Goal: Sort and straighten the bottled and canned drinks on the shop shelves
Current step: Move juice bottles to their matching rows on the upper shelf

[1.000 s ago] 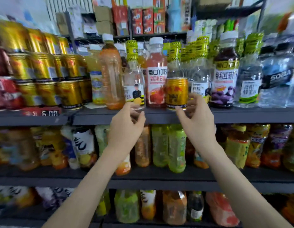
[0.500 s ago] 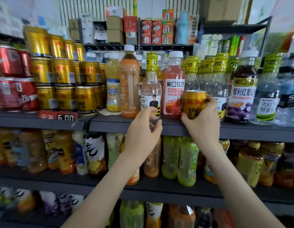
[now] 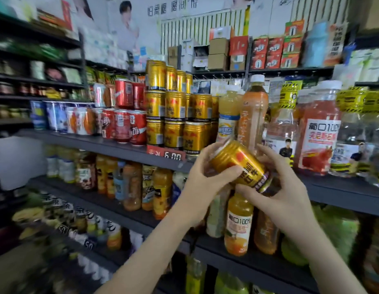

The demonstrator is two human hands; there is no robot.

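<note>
Can (image 3: 234,161) between left grip (image 3: 205,179), right grip (image 3: 279,187)

Upper shelf (image 3: 78,141), dark metal: blue-white cans (image 3: 55,119) at 9 o'clock, red cans (image 3: 122,126) stacked 2 high next, gold cans (image 3: 173,132) 3 high approx. at 12, tall bottles (image 3: 253,115) out to 3. Price tag (image 3: 166,154) on front edge. Middle shelf (image 3: 89,201), 7 o'clock: row of juice bottles (image 3: 131,185).
</note>
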